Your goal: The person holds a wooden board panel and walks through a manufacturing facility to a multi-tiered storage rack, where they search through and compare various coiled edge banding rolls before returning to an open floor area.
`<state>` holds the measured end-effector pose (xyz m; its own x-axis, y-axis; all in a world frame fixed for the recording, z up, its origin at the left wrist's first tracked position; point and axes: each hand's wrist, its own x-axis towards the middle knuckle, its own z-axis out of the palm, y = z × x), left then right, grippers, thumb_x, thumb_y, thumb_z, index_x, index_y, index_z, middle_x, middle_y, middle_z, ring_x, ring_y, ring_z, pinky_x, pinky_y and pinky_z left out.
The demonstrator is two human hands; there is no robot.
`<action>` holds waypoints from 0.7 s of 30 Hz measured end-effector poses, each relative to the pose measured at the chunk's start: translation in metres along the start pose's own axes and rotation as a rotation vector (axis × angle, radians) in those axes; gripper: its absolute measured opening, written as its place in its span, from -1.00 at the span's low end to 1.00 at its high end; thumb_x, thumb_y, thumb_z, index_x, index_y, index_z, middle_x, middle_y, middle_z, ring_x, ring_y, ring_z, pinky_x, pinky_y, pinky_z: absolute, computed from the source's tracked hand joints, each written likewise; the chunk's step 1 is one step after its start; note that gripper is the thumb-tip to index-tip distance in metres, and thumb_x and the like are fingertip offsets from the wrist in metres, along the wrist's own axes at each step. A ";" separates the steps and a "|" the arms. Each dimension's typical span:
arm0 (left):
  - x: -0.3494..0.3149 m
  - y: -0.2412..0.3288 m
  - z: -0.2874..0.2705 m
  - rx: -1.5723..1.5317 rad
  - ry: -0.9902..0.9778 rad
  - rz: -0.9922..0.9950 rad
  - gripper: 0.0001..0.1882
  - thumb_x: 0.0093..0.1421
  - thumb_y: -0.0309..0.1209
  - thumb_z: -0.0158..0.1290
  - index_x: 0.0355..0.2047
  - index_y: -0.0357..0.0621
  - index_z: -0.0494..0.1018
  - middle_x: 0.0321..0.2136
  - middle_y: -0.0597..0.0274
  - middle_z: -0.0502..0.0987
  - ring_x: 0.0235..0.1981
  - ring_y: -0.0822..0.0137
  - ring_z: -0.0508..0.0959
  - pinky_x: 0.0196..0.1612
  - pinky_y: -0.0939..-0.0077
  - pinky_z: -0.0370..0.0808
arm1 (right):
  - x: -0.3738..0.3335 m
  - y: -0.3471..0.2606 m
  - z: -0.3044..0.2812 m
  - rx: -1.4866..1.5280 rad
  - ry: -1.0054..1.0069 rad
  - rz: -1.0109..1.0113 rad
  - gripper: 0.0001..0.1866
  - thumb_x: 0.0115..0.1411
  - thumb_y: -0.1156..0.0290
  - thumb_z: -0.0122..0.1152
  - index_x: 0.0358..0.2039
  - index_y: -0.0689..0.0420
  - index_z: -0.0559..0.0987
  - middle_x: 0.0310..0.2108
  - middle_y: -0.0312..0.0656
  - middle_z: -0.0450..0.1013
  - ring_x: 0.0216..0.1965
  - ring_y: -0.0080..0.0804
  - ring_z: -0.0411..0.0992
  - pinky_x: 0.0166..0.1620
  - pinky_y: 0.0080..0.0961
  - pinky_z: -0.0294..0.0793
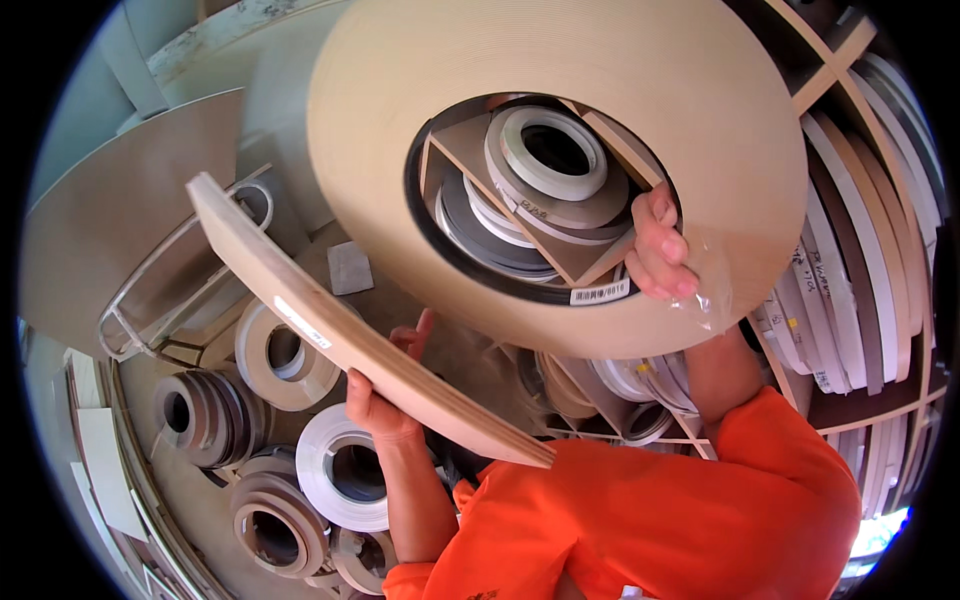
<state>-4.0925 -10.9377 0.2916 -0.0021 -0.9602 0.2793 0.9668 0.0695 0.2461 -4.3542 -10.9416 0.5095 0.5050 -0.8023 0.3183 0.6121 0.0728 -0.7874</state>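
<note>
A large tan roll of edge banding [570,50] is held up in front of me, its round hole showing the shelf behind. Its inner rim is dark, with a white label at the bottom. My right hand [660,245] is closed on the hole's right side, fingers curled over the roll's face beside a bit of clear plastic film [712,285]. Below and to the left, my left hand [385,400] grips a long, slightly curved tan board-like piece [330,325] from underneath. This piece slants from upper left to lower right and carries a white label.
Several smaller banding rolls stand on the floor at lower left, including a white one [315,460] and a brown one [185,415]. Wooden lattice shelves [880,405] packed with rolls rise on the right. A metal-framed cart [125,320] stands at left.
</note>
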 end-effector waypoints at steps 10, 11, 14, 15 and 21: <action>-0.006 0.010 0.045 -0.066 -0.283 0.131 -0.74 0.23 -0.13 -0.03 -0.27 -0.03 0.34 -0.59 0.29 0.47 -0.31 0.29 0.42 0.23 -0.07 -0.07 | -0.020 -0.002 0.015 0.050 -0.316 0.098 -0.54 0.24 0.12 -0.07 -0.22 0.36 0.42 -0.44 -0.04 0.42 -0.67 -0.33 0.41 -0.50 -0.43 0.37; -0.009 0.015 0.058 -0.041 -0.249 0.147 -0.77 0.25 -0.15 -0.04 -0.33 -0.02 0.32 -0.63 0.34 0.43 -0.36 0.35 0.41 0.24 -0.14 -0.10 | -0.021 -0.004 0.015 0.041 -0.362 0.095 -0.57 0.27 0.16 -0.08 -0.22 0.36 0.40 -0.42 -0.05 0.42 -0.65 -0.32 0.43 -0.47 -0.41 0.39; -0.012 0.025 0.067 0.000 -0.244 0.152 -0.77 0.26 -0.17 -0.05 -0.38 -0.04 0.30 -0.68 0.39 0.38 -0.44 0.41 0.40 0.27 -0.23 -0.15 | -0.026 -0.003 0.022 0.049 -0.348 0.053 -0.54 0.21 0.11 -0.03 -0.25 0.36 0.44 -0.47 -0.04 0.42 -0.68 -0.35 0.40 -0.55 -0.48 0.33; -0.013 0.027 0.068 0.013 -0.254 0.156 -0.76 0.26 -0.17 -0.05 -0.37 -0.05 0.30 -0.68 0.38 0.38 -0.43 0.40 0.41 0.27 -0.24 -0.16 | -0.031 0.003 0.026 0.082 -0.298 0.035 -0.48 0.16 0.04 0.00 -0.25 0.36 0.48 -0.51 -0.04 0.43 -0.71 -0.38 0.37 -0.64 -0.54 0.26; -0.015 0.031 0.079 0.022 -0.302 0.143 -0.75 0.26 -0.17 -0.04 -0.32 -0.10 0.31 -0.66 0.31 0.41 -0.42 0.35 0.42 0.28 -0.26 -0.21 | -0.043 0.003 0.038 0.084 -0.231 0.036 -0.45 0.11 -0.01 0.04 -0.30 0.35 0.53 -0.59 -0.05 0.44 -0.73 -0.44 0.34 -0.74 -0.61 0.18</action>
<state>-4.0824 -10.8994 0.3688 0.0545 -0.8167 0.5744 0.9570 0.2069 0.2034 -4.3511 -10.8845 0.5134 0.6472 -0.6423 0.4107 0.6347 0.1555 -0.7570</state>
